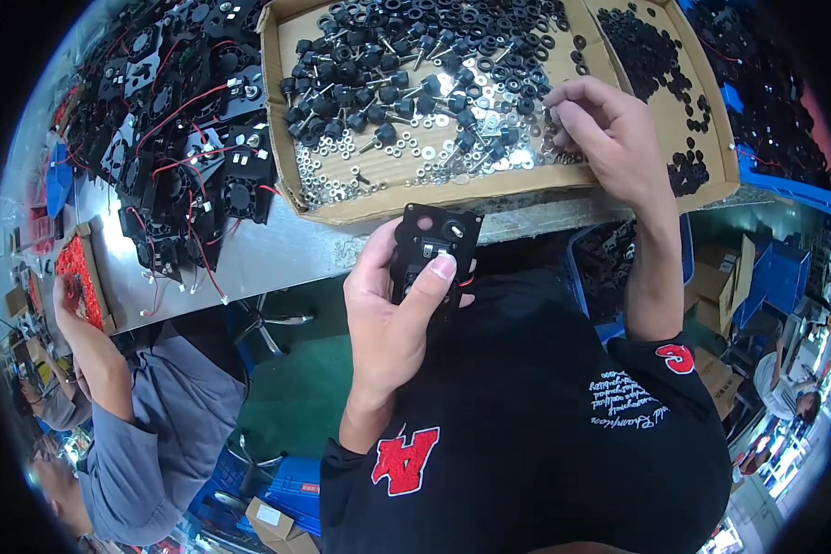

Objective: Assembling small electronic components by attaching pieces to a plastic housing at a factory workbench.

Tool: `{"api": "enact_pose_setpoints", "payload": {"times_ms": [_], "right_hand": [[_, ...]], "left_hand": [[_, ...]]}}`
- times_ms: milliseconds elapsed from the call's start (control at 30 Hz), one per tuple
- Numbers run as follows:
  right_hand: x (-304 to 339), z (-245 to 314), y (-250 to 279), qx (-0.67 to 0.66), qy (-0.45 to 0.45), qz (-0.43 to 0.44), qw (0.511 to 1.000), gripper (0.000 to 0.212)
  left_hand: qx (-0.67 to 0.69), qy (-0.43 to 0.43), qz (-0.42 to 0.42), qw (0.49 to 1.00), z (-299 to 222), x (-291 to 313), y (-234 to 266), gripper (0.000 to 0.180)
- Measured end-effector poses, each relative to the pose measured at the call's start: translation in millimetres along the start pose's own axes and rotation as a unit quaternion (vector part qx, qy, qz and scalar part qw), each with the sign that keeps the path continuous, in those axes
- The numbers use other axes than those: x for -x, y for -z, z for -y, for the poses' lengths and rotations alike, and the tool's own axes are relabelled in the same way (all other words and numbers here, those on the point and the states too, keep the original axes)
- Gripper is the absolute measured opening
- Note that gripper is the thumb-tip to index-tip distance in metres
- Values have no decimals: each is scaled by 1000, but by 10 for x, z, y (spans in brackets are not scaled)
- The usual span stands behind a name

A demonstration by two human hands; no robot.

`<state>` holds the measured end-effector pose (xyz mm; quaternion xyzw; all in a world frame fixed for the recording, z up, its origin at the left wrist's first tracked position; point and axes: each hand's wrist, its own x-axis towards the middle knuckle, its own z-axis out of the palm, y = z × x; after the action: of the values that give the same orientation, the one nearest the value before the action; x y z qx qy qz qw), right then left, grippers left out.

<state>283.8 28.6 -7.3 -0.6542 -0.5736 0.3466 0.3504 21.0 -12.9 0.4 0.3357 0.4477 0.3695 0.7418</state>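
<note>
My left hand (388, 323) grips a small black panel (440, 231) in front of my chest, thumb across its face. The panel has a round hole, a threaded metal post and a white connector; a bit of red wire shows at its side. Over the right part of a cardboard tray (392, 205), my right hand (609, 134) has thumb and forefinger pinched together; what is between them is too small to make out. Beneath those fingertips lie loose washers (522, 155). Black knobs with metal shafts (346, 88), small nuts (328, 189) and black rubber rings (452, 18) fill the tray's left section.
Black fan panels with red wires (189, 138) are heaped on the metal table (291, 254) at left. Black rings (642, 51) lie in the tray's right section. A co-worker in grey (171, 406) reaches toward a box of red parts (83, 277). A blue bin (577, 277) stands below the table edge.
</note>
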Motion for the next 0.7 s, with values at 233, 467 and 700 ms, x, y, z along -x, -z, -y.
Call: {"api": "enact_pose_setpoints", "payload": {"times_ms": [233, 467, 700], "right_hand": [[-1, -53, 23, -82, -80, 62, 991, 25], [-30, 18, -3, -164, -93, 40, 981, 24], [-16, -33, 35, -97, -27, 38, 994, 24]], "left_hand": [[-2, 9, 1, 1000, -6, -21, -11, 39], [-8, 15, 3, 1000, -4, -27, -11, 39], [-18, 13, 3, 1000, 0, -17, 8, 39]]}}
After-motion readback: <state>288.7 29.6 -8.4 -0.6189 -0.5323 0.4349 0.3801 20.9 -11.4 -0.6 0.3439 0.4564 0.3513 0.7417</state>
